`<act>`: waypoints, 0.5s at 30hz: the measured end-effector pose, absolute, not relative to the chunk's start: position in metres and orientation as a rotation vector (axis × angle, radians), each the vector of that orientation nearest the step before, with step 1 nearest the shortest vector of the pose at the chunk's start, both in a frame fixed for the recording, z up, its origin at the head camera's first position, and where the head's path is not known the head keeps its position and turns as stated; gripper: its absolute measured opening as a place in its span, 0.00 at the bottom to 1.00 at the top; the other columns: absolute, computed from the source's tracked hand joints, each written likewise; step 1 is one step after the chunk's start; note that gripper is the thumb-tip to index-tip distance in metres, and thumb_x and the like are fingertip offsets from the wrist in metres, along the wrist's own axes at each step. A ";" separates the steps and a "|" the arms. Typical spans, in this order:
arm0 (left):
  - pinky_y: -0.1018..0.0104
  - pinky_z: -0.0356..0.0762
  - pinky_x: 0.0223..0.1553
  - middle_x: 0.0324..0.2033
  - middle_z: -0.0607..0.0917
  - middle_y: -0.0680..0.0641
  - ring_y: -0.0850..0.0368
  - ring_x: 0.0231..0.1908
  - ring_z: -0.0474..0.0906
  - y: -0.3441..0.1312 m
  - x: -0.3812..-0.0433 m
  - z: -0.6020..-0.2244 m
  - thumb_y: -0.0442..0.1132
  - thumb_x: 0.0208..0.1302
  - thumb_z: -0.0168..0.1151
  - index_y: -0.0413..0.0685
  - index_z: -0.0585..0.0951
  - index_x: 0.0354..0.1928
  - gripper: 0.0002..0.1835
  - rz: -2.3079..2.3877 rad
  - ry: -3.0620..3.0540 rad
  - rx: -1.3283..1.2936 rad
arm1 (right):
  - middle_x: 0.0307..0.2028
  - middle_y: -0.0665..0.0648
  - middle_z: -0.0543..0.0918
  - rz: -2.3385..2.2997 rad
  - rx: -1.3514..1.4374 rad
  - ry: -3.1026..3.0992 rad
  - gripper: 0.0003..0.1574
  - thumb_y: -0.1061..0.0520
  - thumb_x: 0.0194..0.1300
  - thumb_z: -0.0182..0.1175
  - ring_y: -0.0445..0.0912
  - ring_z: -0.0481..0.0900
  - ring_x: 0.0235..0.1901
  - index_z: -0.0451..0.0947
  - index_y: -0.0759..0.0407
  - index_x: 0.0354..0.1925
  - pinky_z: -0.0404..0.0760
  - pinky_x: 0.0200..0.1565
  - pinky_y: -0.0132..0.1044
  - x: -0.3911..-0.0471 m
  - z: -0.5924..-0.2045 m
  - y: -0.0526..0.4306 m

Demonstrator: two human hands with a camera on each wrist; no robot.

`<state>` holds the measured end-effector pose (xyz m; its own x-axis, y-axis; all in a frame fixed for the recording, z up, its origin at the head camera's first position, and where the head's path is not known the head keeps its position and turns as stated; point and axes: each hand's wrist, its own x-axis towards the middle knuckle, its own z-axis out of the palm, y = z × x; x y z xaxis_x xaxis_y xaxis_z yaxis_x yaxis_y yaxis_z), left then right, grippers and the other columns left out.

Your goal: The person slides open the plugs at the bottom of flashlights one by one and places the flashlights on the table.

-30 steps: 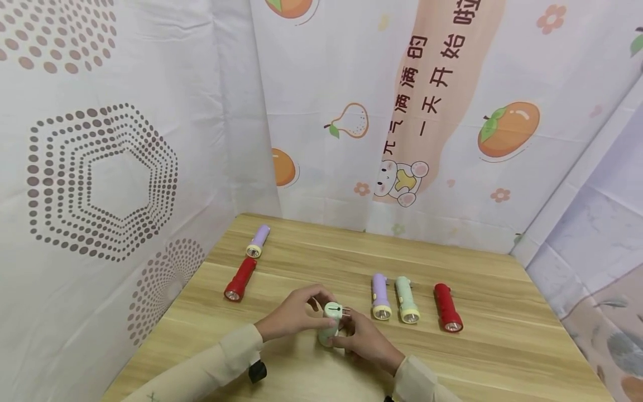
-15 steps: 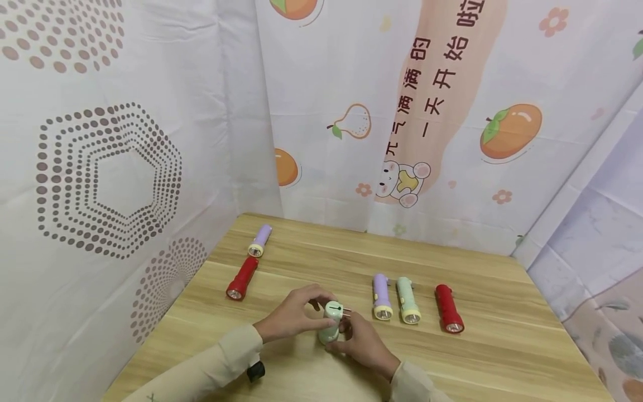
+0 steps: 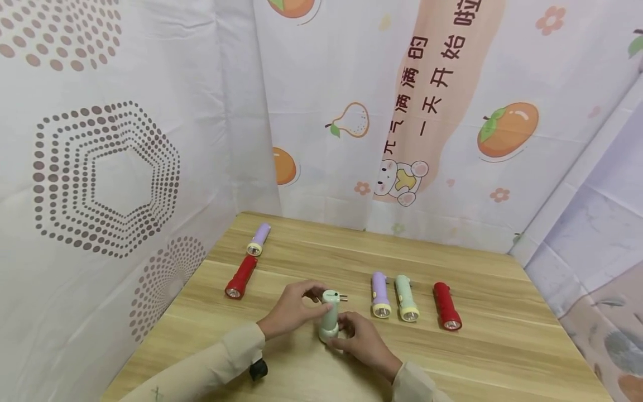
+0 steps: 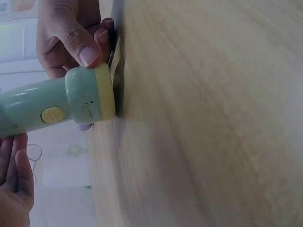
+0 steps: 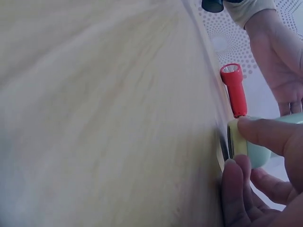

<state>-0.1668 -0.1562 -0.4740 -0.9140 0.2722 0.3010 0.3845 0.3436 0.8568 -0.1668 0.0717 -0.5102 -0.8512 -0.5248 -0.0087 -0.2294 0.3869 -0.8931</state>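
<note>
A mint-green flashlight (image 3: 329, 317) stands nearly upright, head down, its yellow rim (image 4: 105, 91) right at the tabletop. Two metal plug prongs stick out to the right from its tail end. My left hand (image 3: 291, 312) holds the upper body between thumb and fingers. Lower down, my right hand (image 3: 365, 339) pinches the head; in the right wrist view its thumb (image 5: 265, 132) lies on the yellow rim and the fingers curl beneath. A yellow switch (image 4: 52, 115) shows on the body in the left wrist view. The lens faces the table and is hidden.
On the wooden table (image 3: 301, 257), a purple flashlight (image 3: 380, 295), a green one (image 3: 406, 298) and a red one (image 3: 446, 306) lie in a row at right. At left lie another purple flashlight (image 3: 258, 239) and a red one (image 3: 241, 277). Printed curtains (image 3: 321, 167) border the table.
The flashlight's tail end has swung up and away from me, so more of its body shows. My left hand has shifted slightly away with it, while my right hand stays at the head.
</note>
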 end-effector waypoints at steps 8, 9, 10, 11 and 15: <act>0.63 0.82 0.46 0.41 0.87 0.59 0.58 0.42 0.83 -0.152 -0.178 -0.475 0.53 0.64 0.73 0.57 0.85 0.51 0.18 -1.735 -2.495 -0.439 | 0.55 0.61 0.82 -1.592 -0.518 2.280 0.33 0.58 0.56 0.78 0.49 0.81 0.36 0.77 0.61 0.57 0.81 0.26 0.38 -0.162 -0.511 0.071; 0.62 0.82 0.46 0.41 0.87 0.58 0.58 0.42 0.83 -0.152 -0.180 -0.476 0.54 0.64 0.73 0.56 0.85 0.51 0.18 -1.746 -2.494 -0.423 | 0.56 0.62 0.81 -1.603 -0.508 2.271 0.33 0.58 0.57 0.78 0.48 0.80 0.33 0.77 0.61 0.58 0.80 0.25 0.38 -0.162 -0.511 0.071; 0.62 0.82 0.46 0.41 0.87 0.58 0.57 0.42 0.83 -0.151 -0.183 -0.477 0.54 0.64 0.73 0.56 0.86 0.51 0.18 -1.751 -2.494 -0.409 | 0.56 0.62 0.81 -1.615 -0.501 2.262 0.33 0.59 0.57 0.78 0.48 0.79 0.30 0.76 0.61 0.58 0.80 0.23 0.38 -0.162 -0.511 0.071; 0.63 0.82 0.46 0.41 0.87 0.57 0.57 0.42 0.83 -0.151 -0.185 -0.478 0.55 0.64 0.73 0.55 0.86 0.51 0.18 -1.753 -2.495 -0.390 | 0.56 0.62 0.81 -1.616 -0.503 2.269 0.34 0.59 0.56 0.78 0.47 0.78 0.30 0.76 0.62 0.59 0.79 0.23 0.37 -0.163 -0.511 0.072; 0.62 0.82 0.46 0.42 0.87 0.54 0.57 0.42 0.83 -0.150 -0.191 -0.478 0.56 0.65 0.71 0.51 0.86 0.52 0.21 -1.757 -2.504 -0.316 | 0.55 0.63 0.82 -1.620 -0.518 2.307 0.35 0.58 0.55 0.79 0.47 0.79 0.30 0.76 0.63 0.59 0.79 0.24 0.35 -0.163 -0.510 0.074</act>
